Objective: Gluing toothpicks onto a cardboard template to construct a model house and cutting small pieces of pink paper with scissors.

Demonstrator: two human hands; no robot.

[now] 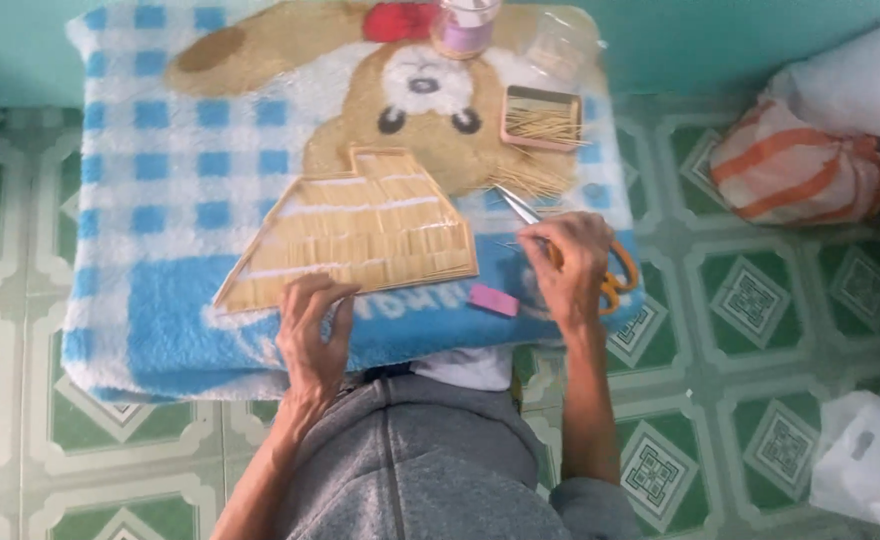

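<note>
Blue towel [160, 330]: left hand [312, 325] flat, touching stick panel [360, 235]; right hand [570, 270] apparently gripping scissors [615, 275].

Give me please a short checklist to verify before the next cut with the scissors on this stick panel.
1. Left hand steadies the stick panel at its lower edge: ok.
2. Right hand grips the scissors: ok.
3. Scissors blades point away from the left hand: ok.
4. A stick sits between the blades: cannot tell.
5. Spare sticks in the pink tray within reach: ok.
6. Pink eraser lies apart from the blades: ok.
</note>
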